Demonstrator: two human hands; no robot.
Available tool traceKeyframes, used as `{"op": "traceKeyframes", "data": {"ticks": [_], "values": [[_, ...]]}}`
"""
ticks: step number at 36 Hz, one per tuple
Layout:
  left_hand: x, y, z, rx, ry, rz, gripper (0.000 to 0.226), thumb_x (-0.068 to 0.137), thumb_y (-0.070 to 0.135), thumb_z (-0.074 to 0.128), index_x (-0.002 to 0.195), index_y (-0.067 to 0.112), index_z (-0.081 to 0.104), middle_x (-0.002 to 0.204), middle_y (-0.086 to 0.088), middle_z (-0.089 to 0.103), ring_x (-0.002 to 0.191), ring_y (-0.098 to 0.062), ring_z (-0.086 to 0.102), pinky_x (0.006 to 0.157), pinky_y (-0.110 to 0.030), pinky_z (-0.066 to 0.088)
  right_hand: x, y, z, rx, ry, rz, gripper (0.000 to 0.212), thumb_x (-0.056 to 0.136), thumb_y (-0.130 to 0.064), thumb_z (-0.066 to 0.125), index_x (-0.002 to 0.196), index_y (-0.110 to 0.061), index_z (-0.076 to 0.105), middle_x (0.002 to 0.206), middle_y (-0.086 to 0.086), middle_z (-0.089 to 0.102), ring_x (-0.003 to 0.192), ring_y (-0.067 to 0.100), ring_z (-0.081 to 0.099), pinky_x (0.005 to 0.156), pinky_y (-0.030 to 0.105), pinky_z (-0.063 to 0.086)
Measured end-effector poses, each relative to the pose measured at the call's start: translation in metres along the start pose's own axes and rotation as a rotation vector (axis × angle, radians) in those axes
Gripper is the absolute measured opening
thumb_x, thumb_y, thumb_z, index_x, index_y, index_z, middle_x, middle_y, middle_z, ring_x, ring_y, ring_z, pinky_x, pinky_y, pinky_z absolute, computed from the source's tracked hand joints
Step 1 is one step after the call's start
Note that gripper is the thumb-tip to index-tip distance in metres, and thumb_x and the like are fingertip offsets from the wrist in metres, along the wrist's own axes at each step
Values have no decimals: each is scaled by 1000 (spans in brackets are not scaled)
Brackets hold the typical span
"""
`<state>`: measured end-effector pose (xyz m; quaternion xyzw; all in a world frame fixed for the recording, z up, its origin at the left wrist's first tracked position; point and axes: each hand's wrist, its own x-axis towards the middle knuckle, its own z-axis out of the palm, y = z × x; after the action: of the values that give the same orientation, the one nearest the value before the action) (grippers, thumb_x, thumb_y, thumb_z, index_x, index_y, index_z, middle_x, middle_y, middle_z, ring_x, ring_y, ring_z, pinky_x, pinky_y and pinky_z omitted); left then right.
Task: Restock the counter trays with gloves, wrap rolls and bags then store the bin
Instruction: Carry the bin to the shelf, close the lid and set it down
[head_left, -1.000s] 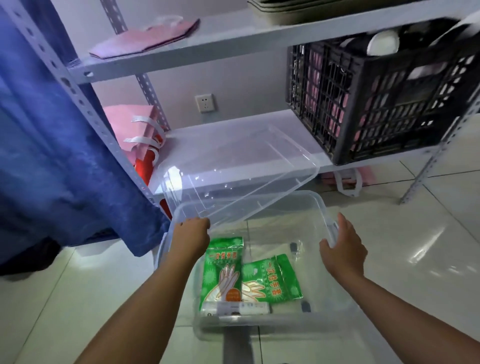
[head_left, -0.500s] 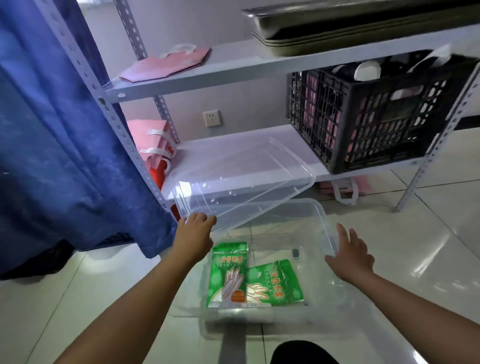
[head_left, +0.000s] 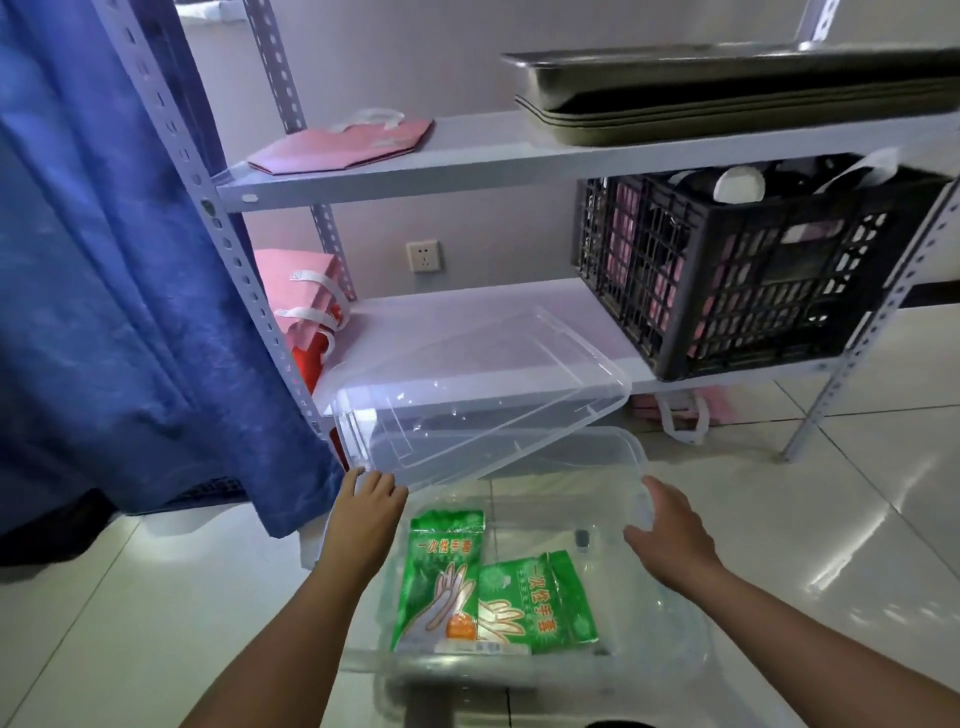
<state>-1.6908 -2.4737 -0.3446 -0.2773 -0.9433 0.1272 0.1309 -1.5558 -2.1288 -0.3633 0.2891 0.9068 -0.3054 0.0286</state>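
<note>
Head view: two green glove packs (head_left: 493, 587) in one clear bin (head_left: 636, 457).

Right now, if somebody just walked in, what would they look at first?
Probably the two bright green glove packs lying in the clear bin on the floor, with the left hand and right hand at its sides. Next, the clear lid leaning from the bin's far edge up onto the low shelf. Then the big blue curtain at the left and the black crate on that shelf.
</note>
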Motion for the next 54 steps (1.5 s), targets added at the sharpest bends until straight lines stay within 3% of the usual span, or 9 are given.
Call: {"op": "traceKeyframes", "data": {"ticks": [9,19,24,27,30,37,46,49,54], "values": [[24,-17,-94,-476,482,-226,27,66,-6,82,81,3,60,110,-21,60,93,-41,58,73,-45,51,8,-11,-11,284,243,11,92,82,-34,73,153,-22,16,160,11,22,139,37,35,106,53,36],[37,-71,-206,-563,1015,-152,41,91,19,70,128,4,58,120,-19,66,109,-23,56,96,-25,45,46,-58,-61,824,334,-47,104,76,-49,77,154,-36,9,164,-5,12,148,22,20,115,44,25],[35,-108,-212,-912,1027,-333,40,90,47,66,127,44,54,123,7,66,112,-5,62,96,-19,48,46,-70,-76,902,342,-132,78,89,-46,65,152,-39,19,160,-1,27,143,24,31,114,49,32],[42,-125,-199,-1045,983,-420,35,87,52,67,121,47,59,112,11,68,92,0,63,91,-28,52,40,-69,-85,879,414,-160,58,92,-43,60,145,-29,38,146,0,49,129,22,49,107,44,40],[47,-136,-173,-1120,849,-511,29,85,47,67,114,43,65,97,18,69,78,0,57,87,-35,54,29,-60,-89,757,455,-154,31,87,-50,57,102,-22,60,99,2,63,87,23,58,79,35,44],[37,-107,-92,-1035,326,-822,39,88,28,69,126,18,65,116,-7,70,100,-27,65,83,-35,52,-9,9,-57,416,228,48,51,75,-58,67,91,-9,70,78,8,67,70,33,61,70,47,54],[35,-64,-52,-1373,17,-662,63,88,2,67,144,21,46,126,-2,50,107,-16,54,72,-16,45,-33,73,-36,445,173,337,39,69,-48,82,78,-11,70,66,10,65,55,34,61,69,48,56],[25,-66,-33,-1178,-58,-724,58,86,6,62,142,14,47,128,-14,57,103,-27,62,86,-35,54,-30,66,-30,357,164,346,46,70,-48,80,58,-10,57,54,9,62,50,33,62,63,40,52],[-12,-68,4,-930,-480,-715,51,91,25,65,137,8,51,134,-17,56,114,-35,56,95,-44,48,-30,40,-12,287,119,278,30,68,-33,83,93,-20,73,92,7,72,79,34,67,76,41,55]]}}
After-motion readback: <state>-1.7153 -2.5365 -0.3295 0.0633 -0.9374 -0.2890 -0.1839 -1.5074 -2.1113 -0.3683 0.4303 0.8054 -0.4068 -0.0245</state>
